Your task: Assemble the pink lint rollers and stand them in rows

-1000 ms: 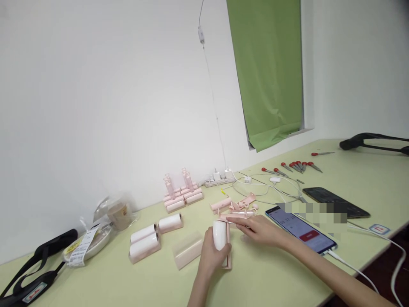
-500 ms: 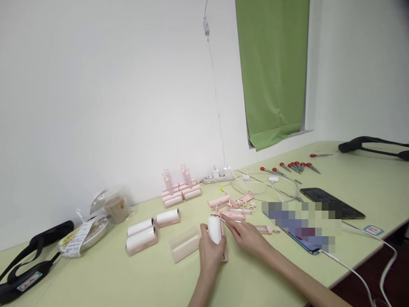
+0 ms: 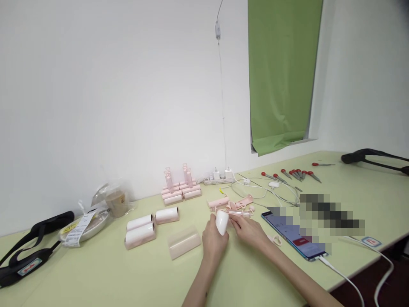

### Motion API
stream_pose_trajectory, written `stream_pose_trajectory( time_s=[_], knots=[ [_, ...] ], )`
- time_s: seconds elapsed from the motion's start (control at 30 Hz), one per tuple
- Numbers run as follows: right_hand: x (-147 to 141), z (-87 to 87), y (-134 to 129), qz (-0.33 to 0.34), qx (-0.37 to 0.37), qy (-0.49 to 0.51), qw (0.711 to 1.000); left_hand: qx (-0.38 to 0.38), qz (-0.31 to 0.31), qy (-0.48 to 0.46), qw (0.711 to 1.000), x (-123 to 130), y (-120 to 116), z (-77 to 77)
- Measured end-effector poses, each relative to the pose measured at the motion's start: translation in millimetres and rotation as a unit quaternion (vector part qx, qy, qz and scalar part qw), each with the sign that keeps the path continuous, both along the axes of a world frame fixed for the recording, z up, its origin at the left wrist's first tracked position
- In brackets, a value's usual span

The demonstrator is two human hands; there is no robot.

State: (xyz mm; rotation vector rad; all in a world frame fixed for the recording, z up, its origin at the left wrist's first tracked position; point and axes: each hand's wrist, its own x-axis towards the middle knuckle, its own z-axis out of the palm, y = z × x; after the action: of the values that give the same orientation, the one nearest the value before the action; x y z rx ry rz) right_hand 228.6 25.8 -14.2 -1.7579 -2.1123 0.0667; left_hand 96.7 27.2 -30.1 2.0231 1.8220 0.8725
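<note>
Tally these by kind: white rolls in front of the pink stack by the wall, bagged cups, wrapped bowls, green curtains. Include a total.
White rolls: 4 (one in the left hand, three on the table)
Bagged cups: 1
Wrapped bowls: 1
Green curtains: 1
Total: 7

Near the tabletop's back edge I see a power strip and bagged cup. A phone lies near the right edge.
</note>
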Motion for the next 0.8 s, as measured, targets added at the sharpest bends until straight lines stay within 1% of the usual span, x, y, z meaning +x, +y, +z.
stream_pose_trajectory(
  time_s=[0.13,0.3,0.37,0.43,0.53,0.6,0.67,0.73,0.8],
  knots=[
    [-1.0,-1.8,-0.4,-0.013,0.001,-0.003,1.000,0.016,-0.019,0.003,1.000,1.1,2.4,0.6],
    [-3.6,-4.8,1.7,-0.033,-0.018,-0.015,0.999,0.021,-0.047,0.001,0.999,2.9,5.9,-1.4],
    [-4.1,-5.7,3.4,-0.036,-0.021,-0.015,0.999,0.024,-0.051,-0.001,0.998,5.2,6.0,0.1],
    [-3.2,-6.4,5.3,-0.035,-0.023,-0.011,0.999,0.032,-0.046,-0.007,0.998,6.9,5.8,5.9],
    [1.3,-5.9,7.6,-0.040,-0.026,0.001,0.999,0.052,-0.024,-0.021,0.998,1.5,3.6,22.8],
    [4.3,-2.4,7.6,-0.048,-0.027,0.009,0.998,0.061,-0.009,-0.031,0.998,-12.0,-0.4,35.4],
    [3.8,4.6,5.7,-0.045,-0.022,0.032,0.998,0.072,-0.003,-0.033,0.997,-33.9,-7.2,44.2],
    [-3.1,14.4,1.6,-0.005,0.000,0.091,0.996,0.091,-0.001,-0.011,0.996,-60.8,-15.8,46.2],
    [-17.2,24.4,-4.4,0.068,0.022,0.158,0.985,0.116,0.002,0.038,0.992,-87.7,-24.7,41.5]
  ],
)
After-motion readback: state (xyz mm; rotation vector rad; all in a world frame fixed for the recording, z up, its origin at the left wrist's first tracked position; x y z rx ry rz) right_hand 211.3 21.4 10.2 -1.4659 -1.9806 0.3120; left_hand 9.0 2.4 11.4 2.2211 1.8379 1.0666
